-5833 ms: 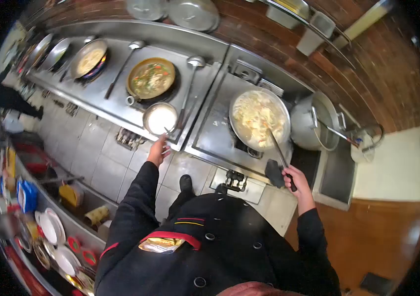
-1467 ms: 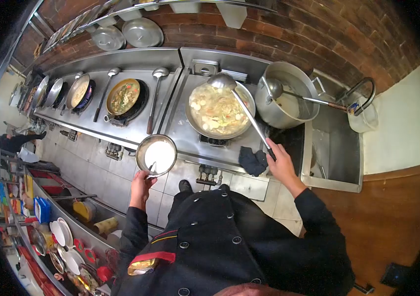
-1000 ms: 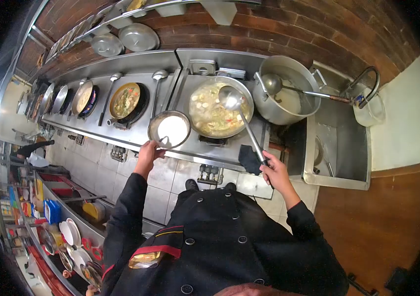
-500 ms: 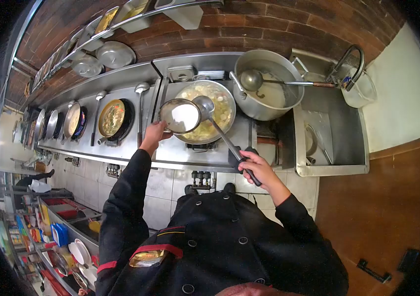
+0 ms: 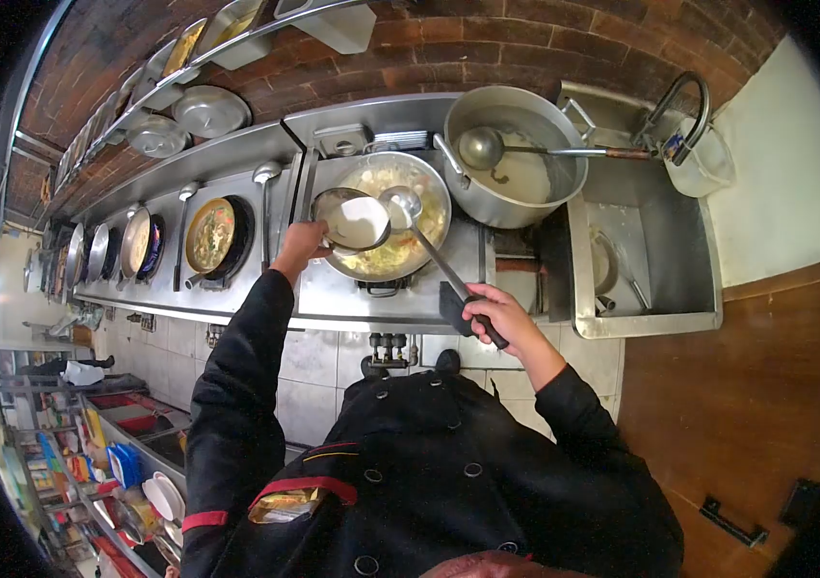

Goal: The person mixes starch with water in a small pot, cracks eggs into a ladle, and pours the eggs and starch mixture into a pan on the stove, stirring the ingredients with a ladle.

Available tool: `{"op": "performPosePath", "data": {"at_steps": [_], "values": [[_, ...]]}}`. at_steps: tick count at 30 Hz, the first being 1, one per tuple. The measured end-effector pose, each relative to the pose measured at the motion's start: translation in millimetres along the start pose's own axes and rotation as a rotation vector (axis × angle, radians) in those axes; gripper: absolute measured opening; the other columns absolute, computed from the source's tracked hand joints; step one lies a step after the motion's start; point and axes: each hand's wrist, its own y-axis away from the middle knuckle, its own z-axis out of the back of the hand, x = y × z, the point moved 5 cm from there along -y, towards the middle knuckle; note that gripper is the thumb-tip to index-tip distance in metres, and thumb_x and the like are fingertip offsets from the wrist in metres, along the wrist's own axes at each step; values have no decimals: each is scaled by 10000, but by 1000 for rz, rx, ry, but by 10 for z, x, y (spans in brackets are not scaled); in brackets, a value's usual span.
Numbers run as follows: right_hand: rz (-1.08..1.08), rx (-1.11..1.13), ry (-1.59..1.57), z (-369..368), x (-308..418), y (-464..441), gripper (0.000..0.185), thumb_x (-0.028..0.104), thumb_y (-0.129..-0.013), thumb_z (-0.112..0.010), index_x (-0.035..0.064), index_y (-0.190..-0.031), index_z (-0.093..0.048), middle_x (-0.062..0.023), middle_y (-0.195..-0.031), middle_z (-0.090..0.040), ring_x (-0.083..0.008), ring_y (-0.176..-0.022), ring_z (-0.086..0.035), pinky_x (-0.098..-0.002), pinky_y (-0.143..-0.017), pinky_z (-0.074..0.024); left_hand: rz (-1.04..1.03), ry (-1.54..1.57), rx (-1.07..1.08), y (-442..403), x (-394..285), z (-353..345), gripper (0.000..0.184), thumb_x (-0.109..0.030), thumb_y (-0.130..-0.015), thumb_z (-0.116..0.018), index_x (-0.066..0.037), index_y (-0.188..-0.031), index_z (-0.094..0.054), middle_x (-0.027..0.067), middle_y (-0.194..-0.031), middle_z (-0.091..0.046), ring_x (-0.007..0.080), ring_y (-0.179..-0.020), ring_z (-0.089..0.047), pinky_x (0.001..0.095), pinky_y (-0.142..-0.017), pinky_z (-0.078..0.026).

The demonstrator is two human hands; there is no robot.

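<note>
My left hand (image 5: 302, 247) grips the rim of a metal bowl (image 5: 325, 204) with white liquid (image 5: 358, 222) in it. The bowl is over the left side of a wide pan (image 5: 437, 252) of pale, chunky soup (image 5: 392, 256). My right hand (image 5: 494, 314) is wrapped round the black handle of a ladle (image 5: 437, 258). The ladle's round head is over the soup, close beside the bowl's right edge. Whether the head touches the soup or the bowl, I cannot tell.
Right of the pan stands a large stockpot (image 5: 564, 123), a second ladle (image 5: 480, 149) resting across it. A sink (image 5: 646, 328) with a faucet (image 5: 697, 101) lies farther right. Along the stove to the left are several pans, including one with food (image 5: 210, 236). Above runs a metal shelf (image 5: 236, 43).
The whole view has shifted slightly. The bowl has moved a little closer over the pan, and its tilt looks slightly different. Both hands keep their holds.
</note>
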Motion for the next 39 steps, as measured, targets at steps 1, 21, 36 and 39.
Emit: {"op": "performPosePath", "data": {"at_steps": [1, 21, 36, 39], "values": [[-2, 1, -2, -7, -1, 0, 634, 76, -904, -630, 2, -1473, -359, -103, -901, -639, -133, -589, -559, -275, -428, -413, 2, -1, 2, 2, 19, 2, 297, -36, -688, -814, -51, -946, -666, 147, -849, -670, 276, -727, -693, 378, -647, -585], [43, -33, 123, -152, 53, -184, 618, 51, -904, -613, -12, -1458, -347, -119, -876, -614, -149, -537, -536, -292, -411, -405, 551, 1302, -224, 571, -536, 456, 321, -155, -969, -480, 95, -1151, -571, 184, -1134, -631, 309, -977, -679, 379, -869, -601], [181, -63, 430, -565, 317, -858, 655, 28, -854, -628, -62, -1435, -340, -107, -851, -595, -138, -568, -543, -277, -416, -416, 616, 1378, -439, 1635, -430, 794, 246, -110, -918, -526, 64, -1089, -556, 168, -1071, -621, 327, -921, -699, 367, -824, -613], [289, -158, 610, -439, 408, -908, 608, 58, -821, -648, -1, -1392, -450, -137, -873, -648, -156, -516, -581, -321, -429, -454, 617, 1321, -433, 1833, -385, 771, 282, -140, -928, -521, 77, -1102, -567, 177, -1087, -644, 309, -914, -712, 345, -798, -607]]}}
